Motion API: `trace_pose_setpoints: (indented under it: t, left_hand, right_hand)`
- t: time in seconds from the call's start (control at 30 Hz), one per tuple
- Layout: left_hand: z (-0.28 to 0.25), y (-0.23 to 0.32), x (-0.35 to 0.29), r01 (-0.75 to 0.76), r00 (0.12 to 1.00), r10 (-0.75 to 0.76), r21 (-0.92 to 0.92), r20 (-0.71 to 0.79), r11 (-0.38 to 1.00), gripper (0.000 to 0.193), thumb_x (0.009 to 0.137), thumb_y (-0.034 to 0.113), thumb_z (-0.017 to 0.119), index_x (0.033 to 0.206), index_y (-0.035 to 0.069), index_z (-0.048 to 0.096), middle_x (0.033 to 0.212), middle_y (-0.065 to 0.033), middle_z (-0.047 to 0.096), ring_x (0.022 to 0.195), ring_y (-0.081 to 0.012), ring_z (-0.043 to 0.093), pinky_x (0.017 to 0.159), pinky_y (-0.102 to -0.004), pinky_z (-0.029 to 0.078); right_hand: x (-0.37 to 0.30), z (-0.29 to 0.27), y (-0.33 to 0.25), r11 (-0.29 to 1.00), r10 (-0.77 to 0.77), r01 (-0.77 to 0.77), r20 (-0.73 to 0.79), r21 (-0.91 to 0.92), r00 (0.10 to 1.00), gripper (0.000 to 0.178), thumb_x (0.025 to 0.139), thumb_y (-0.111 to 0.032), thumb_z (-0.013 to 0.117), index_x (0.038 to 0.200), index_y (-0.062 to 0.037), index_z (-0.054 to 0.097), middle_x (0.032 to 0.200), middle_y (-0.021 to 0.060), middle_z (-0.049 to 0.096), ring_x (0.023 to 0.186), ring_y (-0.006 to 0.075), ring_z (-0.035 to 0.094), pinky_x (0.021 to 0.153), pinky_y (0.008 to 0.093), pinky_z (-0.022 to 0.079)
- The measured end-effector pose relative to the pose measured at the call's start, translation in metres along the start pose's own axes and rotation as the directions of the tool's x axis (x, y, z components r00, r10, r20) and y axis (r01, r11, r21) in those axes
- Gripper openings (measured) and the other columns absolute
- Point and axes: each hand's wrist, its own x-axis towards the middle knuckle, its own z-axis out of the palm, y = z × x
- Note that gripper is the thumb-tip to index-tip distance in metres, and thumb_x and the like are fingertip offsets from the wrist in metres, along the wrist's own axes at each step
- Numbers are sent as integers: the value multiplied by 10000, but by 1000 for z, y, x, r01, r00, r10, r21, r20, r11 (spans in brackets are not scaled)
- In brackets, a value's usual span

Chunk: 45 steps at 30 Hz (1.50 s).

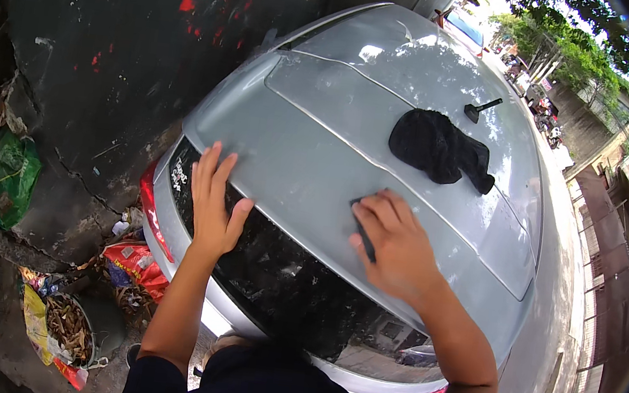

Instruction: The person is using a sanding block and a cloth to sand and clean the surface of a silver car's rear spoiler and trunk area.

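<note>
I lean over the rear of a silver car, above its roof (321, 142) and dark rear window (274, 270). My left hand (213, 204) lies at the roof's rear edge beside the window, fingers stretched out and holding nothing. On the roof panel, my right hand (397, 242) grips a dark, flat pad (363, 230); most of it is under the fingers, so its exact kind is hard to make out. A crumpled black cloth (435, 144) rests on the roof farther forward, to the right. Past it a short black antenna (482, 109) sticks up.
A dark, cracked wall (135, 57) runs close along the car's left. At lower left stand a bucket of dry leaves (70, 331), a green plastic bag (9, 179) and a red sack (137, 265). A street (552, 304) with parked motorcycles (544, 119) lies to the right.
</note>
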Motion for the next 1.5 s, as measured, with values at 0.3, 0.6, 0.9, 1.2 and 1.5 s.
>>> trace_pose_setpoints:
  t: [0.3, 0.6, 0.9, 1.2, 1.5]
  left_hand:
    - [74, -61, -138, 509, 844, -520, -110, -128, 854, 685, 1102, 447, 532, 1575, -34, 415, 1706, -278, 303, 1572, -447, 310, 1295, -542, 215]
    - [74, -61, -141, 514, 848, -516, -52, -122, 856, 662, 1065, 410, 560, 1550, -28, 452, 1701, -272, 333, 1552, -461, 339, 1282, -554, 221]
    - [68, -54, -139, 535, 838, -537, -42, -101, 844, 675, 1053, 429, 561, 1560, -1, 443, 1712, -260, 323, 1573, -473, 303, 1300, -591, 158]
    - [79, -50, -128, 550, 830, -553, -50, -78, 833, 645, 1046, 368, 592, 1560, 8, 441, 1709, -248, 321, 1583, -447, 301, 1304, -600, 152]
    - [70, -47, -134, 582, 811, -581, -9, -73, 813, 688, 1024, 391, 622, 1569, 16, 432, 1721, -231, 297, 1604, -437, 261, 1309, -593, 134]
  right_hand:
    - [16, 6, 3, 983, 145, -146, -15, -107, 989, 561, 956, -263, 727, 1387, 77, 614, 1423, 199, 568, 1367, 423, 502, 1214, 542, 403]
    - [-3, -11, 6, 999, 13, -23, 221, 45, 975, 603, 962, -279, 735, 1482, -7, 597, 1545, 147, 550, 1489, 375, 452, 1237, 544, 367]
    - [60, 15, -12, 939, -344, 311, 354, 148, 869, 700, 1004, -457, 668, 1585, -90, 533, 1688, 63, 459, 1584, 279, 382, 1312, 524, 202]
    - [158, 93, -10, 888, -459, 449, 133, 100, 878, 627, 1125, -447, 455, 1618, -58, 474, 1722, 103, 406, 1614, 285, 333, 1328, 498, 202]
    - [-8, -32, 4, 945, -281, 326, 543, 14, 792, 719, 1012, -455, 621, 1611, -79, 494, 1719, 88, 413, 1612, 287, 343, 1318, 524, 219]
